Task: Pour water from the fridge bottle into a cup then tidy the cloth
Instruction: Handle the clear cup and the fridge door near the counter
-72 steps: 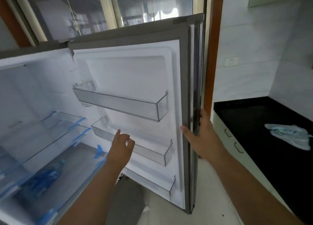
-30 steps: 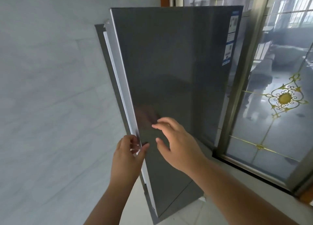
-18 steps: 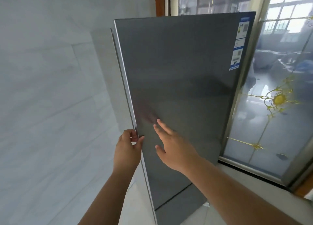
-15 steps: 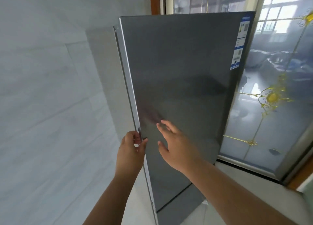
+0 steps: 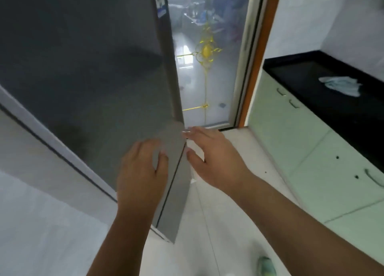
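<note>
The grey fridge door (image 5: 87,68) fills the upper left of the head view, and its inside is hidden. My left hand (image 5: 141,172) lies flat against the lower part of the door, fingers spread. Just right of the door's edge, my right hand (image 5: 212,159) hovers open and holds nothing. A crumpled pale blue cloth (image 5: 340,85) lies on the black countertop (image 5: 311,72) at the right. No bottle or cup shows.
Pale green cabinets with handles (image 5: 301,134) run under the countertop on the right. A glass door with a yellow ornament (image 5: 205,51) stands behind the fridge. White floor tiles lie below. A greenish slipper (image 5: 267,267) shows at the bottom.
The view swung right and down, and the countertop with the cloth came back into sight. My left hand let go of the door's edge and now rests flat on its front; my right hand came off the door.
</note>
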